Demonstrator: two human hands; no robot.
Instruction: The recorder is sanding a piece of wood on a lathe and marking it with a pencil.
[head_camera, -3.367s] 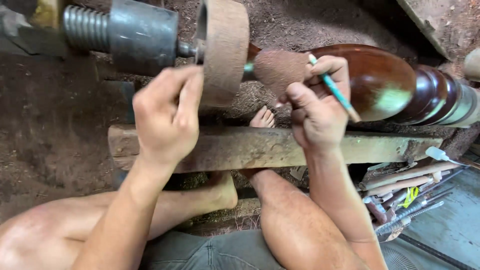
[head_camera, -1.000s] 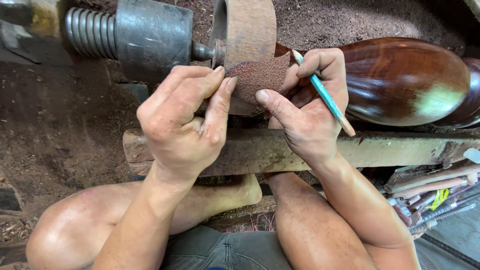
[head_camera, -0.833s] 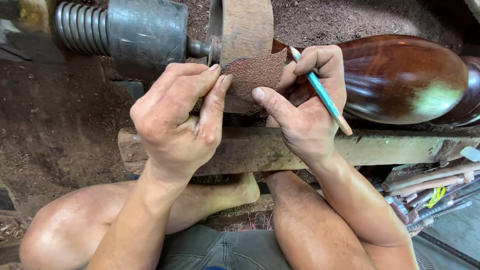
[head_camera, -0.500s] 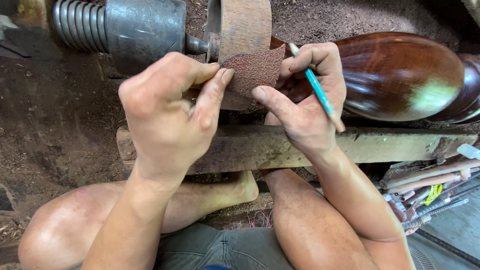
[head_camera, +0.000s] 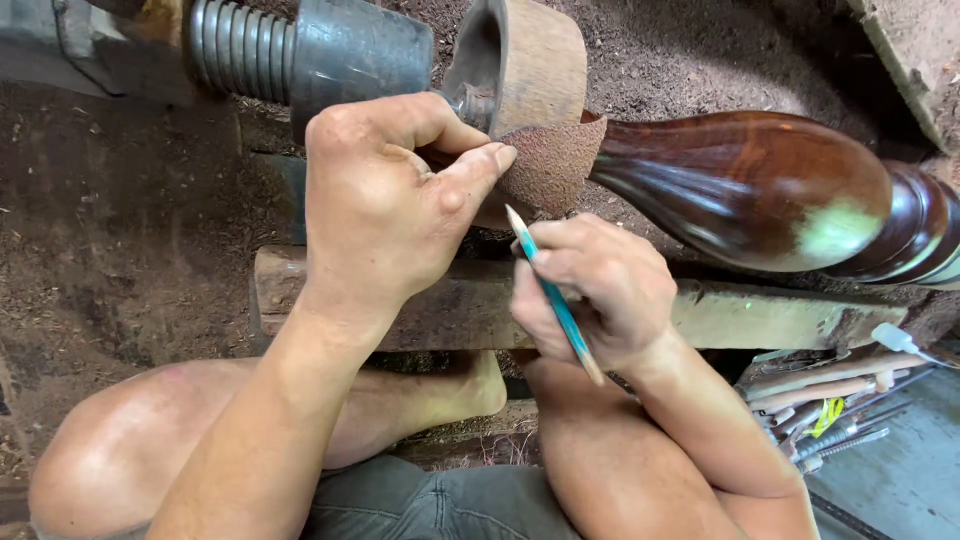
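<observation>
The turned wooden piece (head_camera: 745, 190) is the biggest thing here: a long, bulbous form of dark red-brown wood, glossy with pale glints, tapering to a thin neck on the left and ending in rounded rings at the right edge. It lies level across the upper right, above a rough wooden beam (head_camera: 760, 315). To its left stands a thick, pale, dull wooden disc (head_camera: 530, 65), and beyond that a grey metal cylinder (head_camera: 365, 55) with a ribbed, threaded shaft (head_camera: 240, 45). Reddish sawdust (head_camera: 690, 50) covers the ground behind.

The left hand (head_camera: 395, 215) is closed, thumb and forefinger pinched on a piece of sandpaper (head_camera: 550, 165), a coarse, reddish-brown sheet with a curved edge, held at the neck of the turned piece just beside the disc. The right hand (head_camera: 590, 285) sits lower, in front of the beam, its fingers curled around a teal pencil (head_camera: 555, 295) whose pale tip points up towards the sandpaper. A bundle of metal tools (head_camera: 830, 400) lies at the lower right.
</observation>
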